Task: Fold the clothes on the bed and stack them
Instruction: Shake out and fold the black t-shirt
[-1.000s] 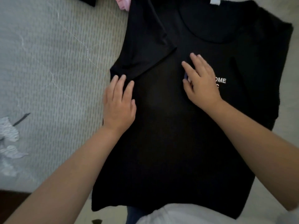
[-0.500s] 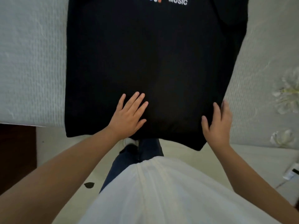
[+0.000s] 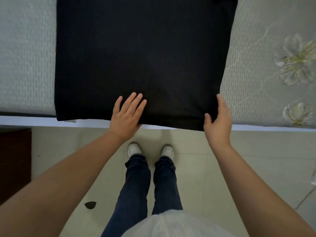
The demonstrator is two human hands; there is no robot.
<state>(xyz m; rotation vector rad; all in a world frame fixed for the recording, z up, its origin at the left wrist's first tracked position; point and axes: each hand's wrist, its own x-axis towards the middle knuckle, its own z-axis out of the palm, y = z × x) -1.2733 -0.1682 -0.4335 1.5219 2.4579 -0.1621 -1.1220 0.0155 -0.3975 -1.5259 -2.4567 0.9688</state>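
Left hand [image 3: 127, 115] flat, fingers spread, pinning near hem of black cotton shirt [image 3: 142, 53] on bed [image 3: 25, 48] — right hand [image 3: 218, 120] cupping right hem corner, probably for next fold.

text: none legible | labels: none | black shirt [image 3: 142, 53]: no print in view

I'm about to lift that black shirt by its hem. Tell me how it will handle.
Probably floppy: the black shirt lies flat, its hem drooping over the bed edge. Likely light, thin fabric. The left hand and right hand sit apart, so the middle may sag.
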